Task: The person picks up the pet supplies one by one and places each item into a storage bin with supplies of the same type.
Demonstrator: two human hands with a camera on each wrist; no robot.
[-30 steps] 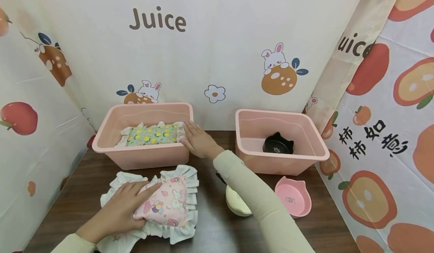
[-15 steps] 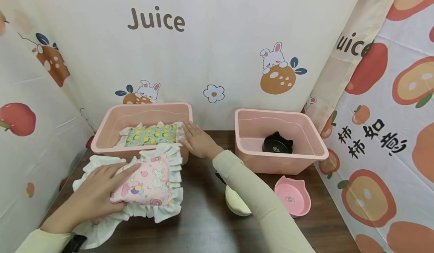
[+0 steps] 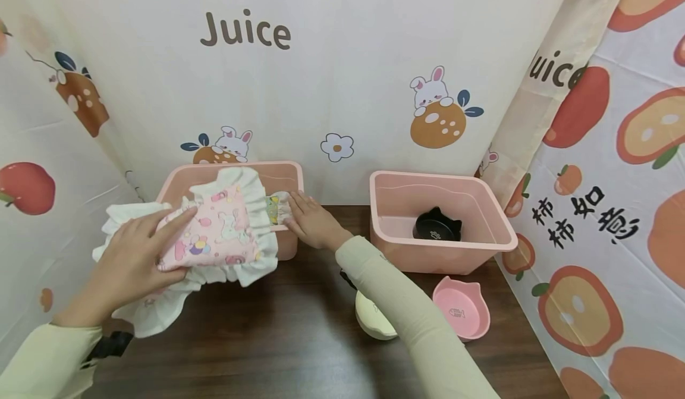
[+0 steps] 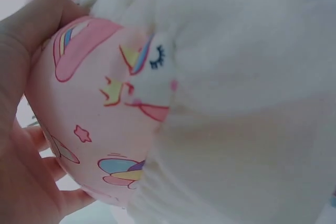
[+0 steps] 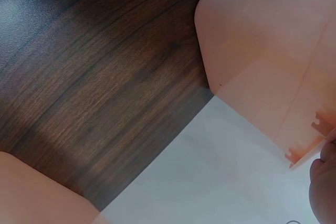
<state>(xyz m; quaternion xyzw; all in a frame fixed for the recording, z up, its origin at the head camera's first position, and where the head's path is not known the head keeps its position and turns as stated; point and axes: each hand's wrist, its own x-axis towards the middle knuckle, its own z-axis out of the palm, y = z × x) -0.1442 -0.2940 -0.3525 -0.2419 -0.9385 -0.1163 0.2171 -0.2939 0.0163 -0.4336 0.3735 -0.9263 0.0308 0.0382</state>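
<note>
In the head view my left hand (image 3: 131,250) grips a pink cushion (image 3: 211,229) with white ruffles by its left side. The cushion, printed with cartoon figures, hangs over the left pink bin (image 3: 289,241) and covers much of its opening. In the left wrist view, thumb and fingers press into the cushion (image 4: 94,103) from both sides. My right hand (image 3: 317,223) rests across the right rim of that bin, fingers extended over the edge. Inside lies a green, lemon-print cushion (image 3: 272,209), mostly hidden by the pink one. The right wrist view catches my right hand (image 5: 323,187) below the rim.
A second pink bin (image 3: 444,256) stands to the right with a black cat-eared bowl (image 3: 437,225) inside. In front are a pink cat-eared bowl (image 3: 461,310) and a cream bowl (image 3: 371,319), partly under my right sleeve. Printed curtains (image 3: 342,90) enclose the dark wooden table (image 3: 299,339).
My left hand has lifted the pink cushion from the table, moving it up and to the left until it covers part of the left bin. My right hand has stayed on the rim.
</note>
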